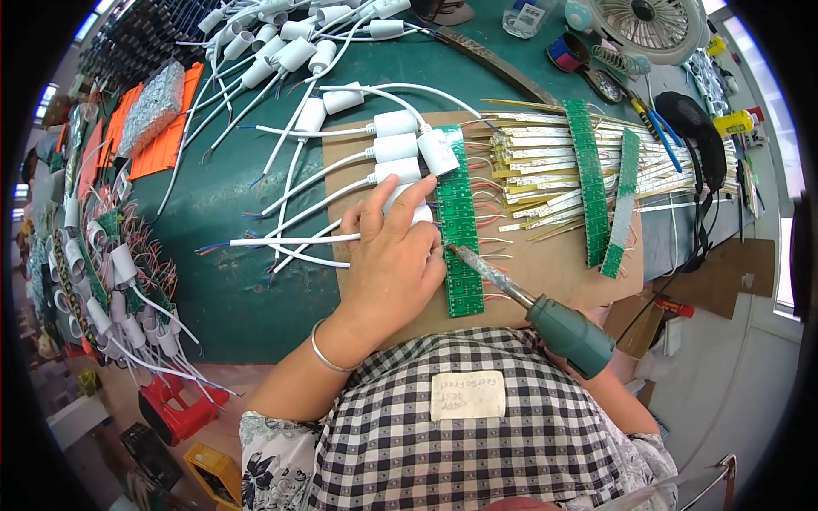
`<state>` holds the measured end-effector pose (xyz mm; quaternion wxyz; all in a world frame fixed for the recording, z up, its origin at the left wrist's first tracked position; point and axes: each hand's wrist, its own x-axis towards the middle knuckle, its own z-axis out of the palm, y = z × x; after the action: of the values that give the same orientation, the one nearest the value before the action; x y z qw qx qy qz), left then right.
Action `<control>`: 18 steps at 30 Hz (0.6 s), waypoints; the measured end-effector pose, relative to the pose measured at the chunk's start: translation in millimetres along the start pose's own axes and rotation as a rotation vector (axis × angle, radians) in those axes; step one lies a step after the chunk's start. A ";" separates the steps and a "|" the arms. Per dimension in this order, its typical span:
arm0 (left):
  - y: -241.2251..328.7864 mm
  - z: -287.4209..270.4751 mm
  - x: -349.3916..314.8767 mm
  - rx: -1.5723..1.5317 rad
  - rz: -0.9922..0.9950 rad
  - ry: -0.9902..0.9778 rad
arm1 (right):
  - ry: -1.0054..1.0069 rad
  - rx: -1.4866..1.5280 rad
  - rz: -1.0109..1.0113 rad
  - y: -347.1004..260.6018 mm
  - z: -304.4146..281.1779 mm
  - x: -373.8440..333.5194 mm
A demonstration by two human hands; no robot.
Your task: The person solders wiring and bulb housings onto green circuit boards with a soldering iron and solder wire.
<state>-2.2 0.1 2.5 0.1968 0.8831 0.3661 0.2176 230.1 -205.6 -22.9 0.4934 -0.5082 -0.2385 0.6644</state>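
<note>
My left hand (388, 243) is closed at the left edge of a long green circuit board (463, 221), its fingers bent over a white cylindrical socket with a cable (294, 241). Other white sockets (395, 148) lie in a row above it, cables trailing left. Gripped in my right hand (603, 385), mostly hidden behind the handle, is a soldering iron (567, 332) with a green handle. Its tip touches or nearly touches the board beside my left thumb. Thin red and white wires leave the board's right edge toward yellow-backed LED strips (545, 162).
Brown cardboard (409, 319) lies under the work on the green table (230, 281). Two more green boards (586, 187) rest across the strips. More white sockets (294, 53) are heaped at the back. A fan (643, 21) and solder wire coil (620, 61) stand at back right. Wired assemblies (119, 264) crowd the left edge.
</note>
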 end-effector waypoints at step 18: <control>1.5 1.0 0.0 0.015 -0.004 0.019 | 0.182 -0.628 -0.382 -23.0 26.7 -2.2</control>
<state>-0.8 -1.1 2.5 0.1870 0.8817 0.3714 0.2229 215.3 -193.5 6.7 0.4478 -0.6379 -0.4760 0.4074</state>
